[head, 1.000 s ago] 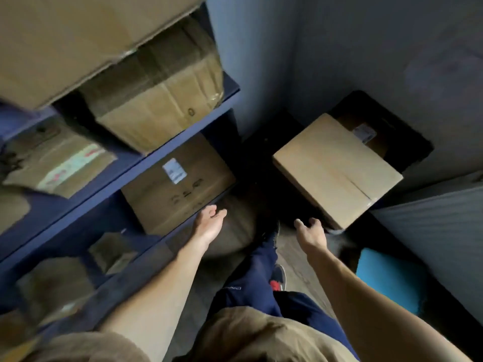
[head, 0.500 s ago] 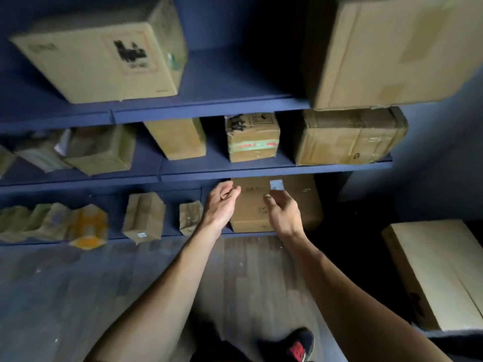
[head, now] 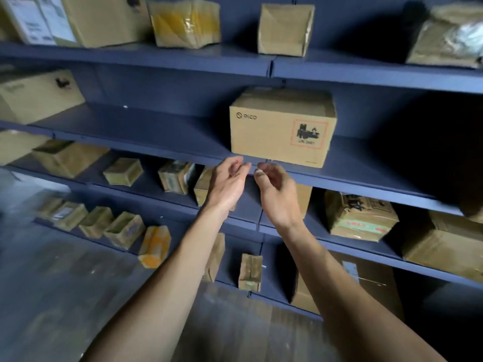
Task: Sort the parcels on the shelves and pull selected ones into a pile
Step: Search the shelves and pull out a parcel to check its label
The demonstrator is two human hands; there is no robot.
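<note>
Hands are up from the bottom-shelf carton: left hand (head: 228, 184) and right hand (head: 276, 195), each grip open and empty, now just below the PICO box (head: 281, 128) on its shelf (head: 146, 131), likely next pull.

Lots hiding in this shot, mostly behind the arms and off the edges

The left hand (head: 228, 182) covers most of a small box (head: 202, 185) on the shelf behind it, and the right hand (head: 278, 195) blocks nearly all of another box (head: 304, 201), so only a strip shows. The right forearm cuts across the big carton (head: 371, 286) at the bottom. Top row boxes are chopped by the upper edge, like the white-label box (head: 31, 19). The far right of the middle shelf (head: 444, 142) is just black shadow. The floor (head: 52, 296) and the low left parcels (head: 70, 215) are smeared with blur, and the label print on the taped box (head: 362, 218) is too soft to read.
</note>
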